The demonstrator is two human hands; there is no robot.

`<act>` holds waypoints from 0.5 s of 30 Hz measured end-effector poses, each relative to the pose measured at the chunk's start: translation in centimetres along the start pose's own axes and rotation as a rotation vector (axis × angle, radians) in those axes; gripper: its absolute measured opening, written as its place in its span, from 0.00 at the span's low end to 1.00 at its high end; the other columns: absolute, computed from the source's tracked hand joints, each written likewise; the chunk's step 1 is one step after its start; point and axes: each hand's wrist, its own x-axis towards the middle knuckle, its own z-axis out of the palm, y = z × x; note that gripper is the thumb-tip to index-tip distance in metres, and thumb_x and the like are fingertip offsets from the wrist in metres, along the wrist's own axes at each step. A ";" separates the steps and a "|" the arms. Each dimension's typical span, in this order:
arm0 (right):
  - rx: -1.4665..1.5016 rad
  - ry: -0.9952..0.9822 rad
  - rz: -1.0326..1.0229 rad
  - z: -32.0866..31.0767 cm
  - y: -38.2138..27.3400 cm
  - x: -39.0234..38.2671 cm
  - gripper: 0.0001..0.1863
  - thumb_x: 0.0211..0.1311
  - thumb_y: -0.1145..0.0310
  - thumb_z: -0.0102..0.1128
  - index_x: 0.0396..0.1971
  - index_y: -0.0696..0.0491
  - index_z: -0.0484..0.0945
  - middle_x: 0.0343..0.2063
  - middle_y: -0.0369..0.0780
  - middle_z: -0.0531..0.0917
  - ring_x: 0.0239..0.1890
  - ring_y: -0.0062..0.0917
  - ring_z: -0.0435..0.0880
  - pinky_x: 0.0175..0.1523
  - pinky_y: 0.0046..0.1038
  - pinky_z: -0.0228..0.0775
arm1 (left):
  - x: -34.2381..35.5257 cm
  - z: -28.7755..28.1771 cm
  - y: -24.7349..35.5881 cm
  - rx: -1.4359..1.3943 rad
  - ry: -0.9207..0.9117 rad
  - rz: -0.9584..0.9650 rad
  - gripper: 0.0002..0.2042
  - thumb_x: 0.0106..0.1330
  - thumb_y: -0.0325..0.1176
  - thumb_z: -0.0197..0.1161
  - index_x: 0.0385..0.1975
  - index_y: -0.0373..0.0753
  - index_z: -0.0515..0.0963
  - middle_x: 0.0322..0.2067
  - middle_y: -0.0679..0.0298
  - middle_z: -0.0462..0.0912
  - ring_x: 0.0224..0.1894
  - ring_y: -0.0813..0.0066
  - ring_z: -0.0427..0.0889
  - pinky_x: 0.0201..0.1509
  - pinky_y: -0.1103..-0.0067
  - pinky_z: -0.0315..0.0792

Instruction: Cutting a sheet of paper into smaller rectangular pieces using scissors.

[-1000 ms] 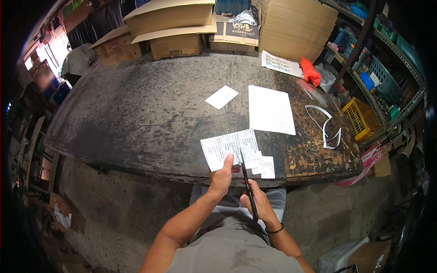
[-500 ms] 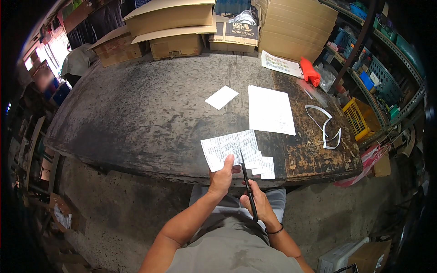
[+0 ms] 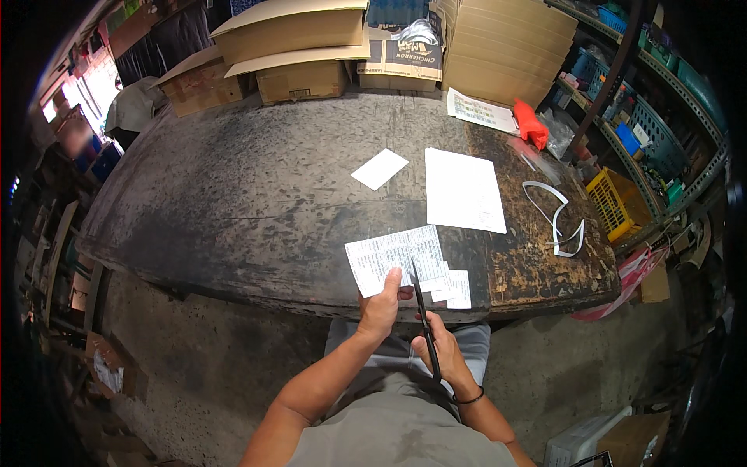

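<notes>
My left hand (image 3: 381,306) pinches a printed white paper sheet (image 3: 373,253) by its lower edge, thumb on top, above the table's near edge. In my right hand (image 3: 445,342) is a pair of black-handled scissors (image 3: 424,319), its blades pointing away from me and lying against the sheet beside my left fingers. Whether the blades are apart is too small to tell. Small cut paper pieces (image 3: 457,289) lie at the table edge, just right of the sheet. Farther off rest a blank white card (image 3: 380,169) and a stack of white paper (image 3: 465,191).
Curled white paper strips (image 3: 556,218) lie on the right of the dark worn table (image 3: 210,187). Cardboard boxes (image 3: 299,78) line its back edge, near a red plastic bag (image 3: 530,124). Shelves with baskets (image 3: 657,132) stand at the right. A person (image 3: 82,144) is at the far left.
Almost nothing differs. The whole view has shifted very slightly, while both hands, the scissors and the held sheet keep their places.
</notes>
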 end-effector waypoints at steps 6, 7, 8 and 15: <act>-0.007 0.004 0.009 0.2 0.4 0.1 0.39 0.58 0.38 0.55 0.53 0.59 0.66 0.20 0.36 0.69 0.24 0.22 0.69 0.31 0.26 0.64 | 0.0 -0.1 0.0 0.016 -0.002 -0.005 0.15 0.68 0.41 0.54 0.45 0.35 0.74 0.36 0.60 0.81 0.32 0.72 0.80 0.36 0.76 0.75; -0.007 0.004 0.009 0.2 0.4 0.0 0.39 0.58 0.38 0.55 0.53 0.59 0.66 0.20 0.36 0.69 0.24 0.22 0.69 0.31 0.26 0.64 | 0.0 -0.1 0.1 0.026 0.000 -0.025 0.16 0.68 0.41 0.54 0.45 0.35 0.74 0.36 0.60 0.81 0.32 0.72 0.80 0.36 0.76 0.75; -0.001 0.014 -0.002 0.3 0.4 0.0 0.39 0.57 0.38 0.55 0.53 0.59 0.66 0.20 0.36 0.69 0.24 0.22 0.69 0.31 0.25 0.64 | -0.1 -0.1 0.2 0.036 0.002 -0.045 0.16 0.68 0.41 0.54 0.45 0.35 0.74 0.36 0.60 0.81 0.32 0.72 0.80 0.36 0.77 0.75; 0.004 0.028 0.022 0.4 0.4 -0.2 0.39 0.56 0.37 0.56 0.52 0.58 0.66 0.20 0.36 0.69 0.24 0.21 0.68 0.30 0.24 0.63 | -0.3 0.1 0.3 0.003 -0.012 -0.013 0.16 0.68 0.41 0.54 0.46 0.35 0.73 0.36 0.60 0.80 0.33 0.71 0.80 0.37 0.76 0.75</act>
